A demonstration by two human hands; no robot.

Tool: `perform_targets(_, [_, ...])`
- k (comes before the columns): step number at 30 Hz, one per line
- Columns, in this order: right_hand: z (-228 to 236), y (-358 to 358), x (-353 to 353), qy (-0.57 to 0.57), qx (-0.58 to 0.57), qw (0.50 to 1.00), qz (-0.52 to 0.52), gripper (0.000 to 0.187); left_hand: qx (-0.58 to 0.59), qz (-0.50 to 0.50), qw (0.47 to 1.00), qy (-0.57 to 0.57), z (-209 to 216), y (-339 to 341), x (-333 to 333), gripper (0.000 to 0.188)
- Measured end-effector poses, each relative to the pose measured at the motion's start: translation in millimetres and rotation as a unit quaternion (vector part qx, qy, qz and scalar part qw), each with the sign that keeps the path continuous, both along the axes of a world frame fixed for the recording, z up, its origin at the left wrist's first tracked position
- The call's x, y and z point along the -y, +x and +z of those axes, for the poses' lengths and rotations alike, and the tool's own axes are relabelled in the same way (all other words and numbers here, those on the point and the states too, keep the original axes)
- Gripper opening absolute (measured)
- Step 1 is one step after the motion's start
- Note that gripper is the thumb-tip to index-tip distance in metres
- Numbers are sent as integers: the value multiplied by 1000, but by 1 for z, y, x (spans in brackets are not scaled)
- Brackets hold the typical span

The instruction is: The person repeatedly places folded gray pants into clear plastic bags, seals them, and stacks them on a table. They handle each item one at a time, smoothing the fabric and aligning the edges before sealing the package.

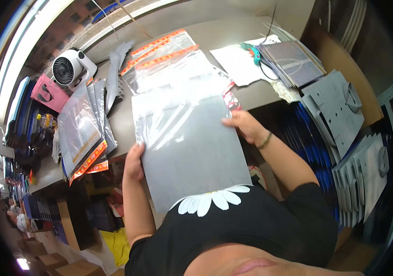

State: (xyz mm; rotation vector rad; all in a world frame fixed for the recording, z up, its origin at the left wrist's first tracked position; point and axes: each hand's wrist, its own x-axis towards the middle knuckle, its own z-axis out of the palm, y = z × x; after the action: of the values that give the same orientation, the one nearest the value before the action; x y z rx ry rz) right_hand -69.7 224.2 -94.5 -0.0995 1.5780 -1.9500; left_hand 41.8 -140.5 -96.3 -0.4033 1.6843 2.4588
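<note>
Both hands hold a flat grey panel (196, 152) in front of my body, tilted, with its near edge against my black shirt. Transparent plastic with bright glare covers its far part; I cannot tell how far down it reaches. My left hand (134, 164) grips the left edge, fingers partly hidden behind it. On the right edge, my right hand (248, 128) pinches with the thumb on top. Beyond the panel, several plastic bags (162, 53) with orange-red patterned strips lie on the grey table (125, 122).
Bagged grey panels (79, 131) are stacked at the left, near a white fan (69, 69) and a pink bag (49, 93). A teal-handled tool (255, 54) and a stack of flat sheets (293, 63) lie far right. Grey folded pieces (337, 112) stand at right.
</note>
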Motion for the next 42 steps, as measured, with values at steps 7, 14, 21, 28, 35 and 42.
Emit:
perform_targets(7, [13,-41,29,-146,110,981,-70,29,70,14,991,116,4,-38,-9,52])
perform_targets(14, [-13,16,-18,-54,110,988,97,29,135,-12,991,-2,-8,54,-27,49])
perform_targets(21, [-22,6,-10,-188,204,960,37,26,177,36,968,173,-41,56,-14,58])
perform_targets(28, [-29,34,-39,5,173,980,99,24,94,53,990,-91,3,53,-54,52])
perform_targets(35, [22,-54,-91,487,-410,728,-253,28,-81,26,996,-4,3,18,-34,54])
perform_targets(42, [-12,-147,-152,769,-325,476,-275,48,-68,91,993,-28,4,-84,-44,60])
